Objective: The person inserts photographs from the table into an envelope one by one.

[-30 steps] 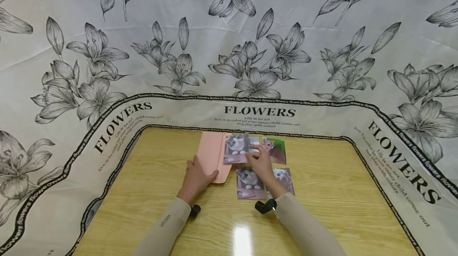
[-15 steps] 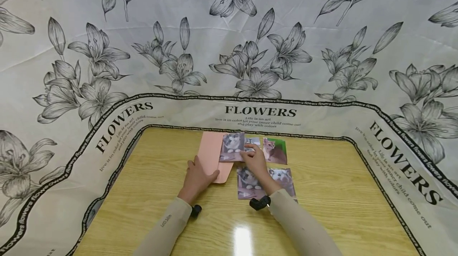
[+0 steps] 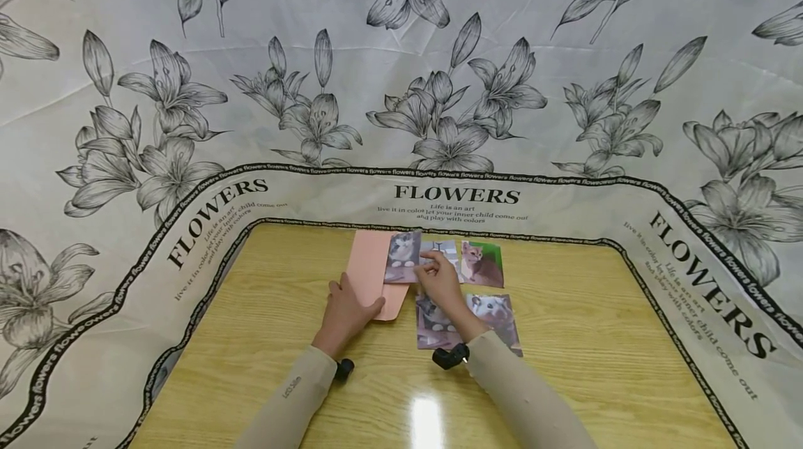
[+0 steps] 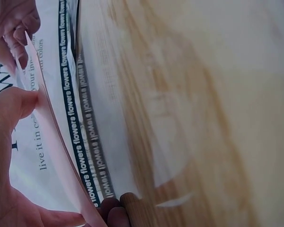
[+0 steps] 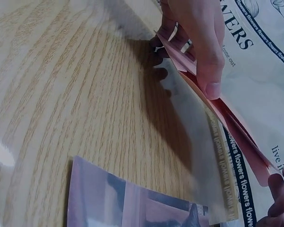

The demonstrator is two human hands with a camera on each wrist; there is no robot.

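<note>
In the head view a pink envelope (image 3: pixel 366 261) is tilted up off the table, gripped by my left hand (image 3: pixel 345 311) with the thumb on the near side. A photo of a grey-and-white cat (image 3: pixel 400 257) overlaps the envelope's right side, and its left part seems to lie inside the mouth. My right hand (image 3: pixel 444 287) pinches that photo's right edge. In the right wrist view the envelope (image 5: pixel 239 135) gapes along its edge, with my left hand (image 5: pixel 201 42) above and my right fingers (image 5: pixel 279 201) at the far end. The left wrist view shows the envelope (image 4: pixel 54 127) nearly edge-on.
On the table (image 3: pixel 583 337) lie several photos: a kitten on green (image 3: pixel 483 266), a pale one (image 3: pixel 447 248) partly behind my right hand, a white rodent (image 3: pixel 495 311), and another grey-and-white cat (image 3: pixel 433 336). A flower-printed cloth (image 3: pixel 458 208) walls the back and sides.
My right hand has moved left with the cat photo, and less of the photo shows beyond the envelope. More of the pale photo behind is visible. The left hand has kept still.
</note>
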